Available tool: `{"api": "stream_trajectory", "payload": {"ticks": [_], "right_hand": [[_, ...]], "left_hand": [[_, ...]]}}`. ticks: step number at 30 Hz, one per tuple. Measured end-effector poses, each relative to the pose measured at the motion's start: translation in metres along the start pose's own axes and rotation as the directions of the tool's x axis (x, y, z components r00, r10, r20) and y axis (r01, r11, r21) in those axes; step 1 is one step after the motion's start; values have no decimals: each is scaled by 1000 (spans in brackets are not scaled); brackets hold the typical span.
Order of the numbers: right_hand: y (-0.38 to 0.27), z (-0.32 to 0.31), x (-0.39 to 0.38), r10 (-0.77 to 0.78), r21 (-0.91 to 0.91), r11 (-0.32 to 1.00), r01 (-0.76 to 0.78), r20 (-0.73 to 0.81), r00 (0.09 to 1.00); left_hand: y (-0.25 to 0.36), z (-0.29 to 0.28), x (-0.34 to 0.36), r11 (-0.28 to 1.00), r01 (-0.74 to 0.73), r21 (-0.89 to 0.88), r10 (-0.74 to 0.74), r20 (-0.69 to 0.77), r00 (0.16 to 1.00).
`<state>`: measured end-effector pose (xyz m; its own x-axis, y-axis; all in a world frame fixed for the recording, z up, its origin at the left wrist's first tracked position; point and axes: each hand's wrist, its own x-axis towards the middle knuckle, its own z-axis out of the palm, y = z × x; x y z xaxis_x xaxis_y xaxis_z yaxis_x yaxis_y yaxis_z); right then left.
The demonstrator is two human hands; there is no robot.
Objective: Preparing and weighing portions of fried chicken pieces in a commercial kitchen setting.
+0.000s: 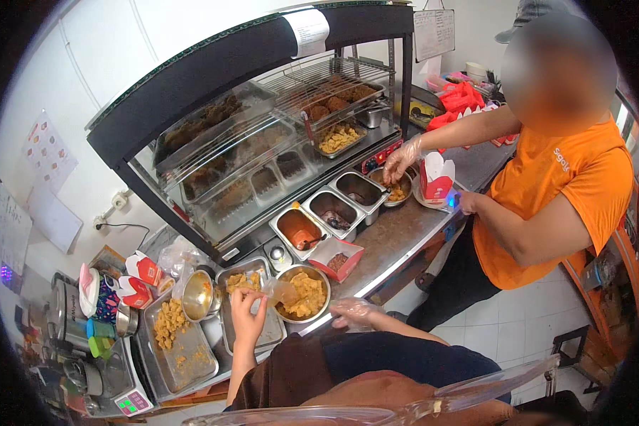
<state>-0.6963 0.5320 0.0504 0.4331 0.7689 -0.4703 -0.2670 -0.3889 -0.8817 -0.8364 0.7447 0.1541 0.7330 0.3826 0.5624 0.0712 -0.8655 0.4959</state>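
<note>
My left hand (247, 316), bare, is closed in a pinch on a translucent plastic thing (280, 291) at the rim of a round metal bowl. It could be a cup or a glove; I cannot tell which. Golden fried pieces (305, 295) fill that bowl. My right hand (355, 314), in a clear plastic glove, hovers by the counter's edge right of the bowl, fingers loosely apart with nothing visible in them. Just beyond it, a red-and-white paper box (337, 259) holds dark reddish food. A metal tray (271, 330) with more fried pieces lies beside my left hand.
Metal pans of orange sauce (298, 228) and dark sauce (336, 213) stand before a glass display warmer (248, 149). Left are another tray (195, 366), a tilted metal bowl (199, 295) and a scale (133, 403). A co-worker (568, 192) in orange reaches into a bowl at the right.
</note>
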Motion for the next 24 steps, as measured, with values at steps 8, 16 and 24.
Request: {"api": "stream_trajectory", "payload": {"ticks": [8, 16, 24], "right_hand": [[42, -55, -6, -362, -162, 908, 385, 157, 919], [62, -87, -47, 131, -263, 947, -184, -208, 969], [258, -131, -88, 346, -783, 367, -501, -385, 855]], "left_hand": [[-11, 6, -21, 999, -23, 31, 22, 37, 999], [-18, 0, -38, 996, 81, 26, -82, 70, 994], [-27, -2, -46, 983, 181, -40, -178, 70, 981]]}}
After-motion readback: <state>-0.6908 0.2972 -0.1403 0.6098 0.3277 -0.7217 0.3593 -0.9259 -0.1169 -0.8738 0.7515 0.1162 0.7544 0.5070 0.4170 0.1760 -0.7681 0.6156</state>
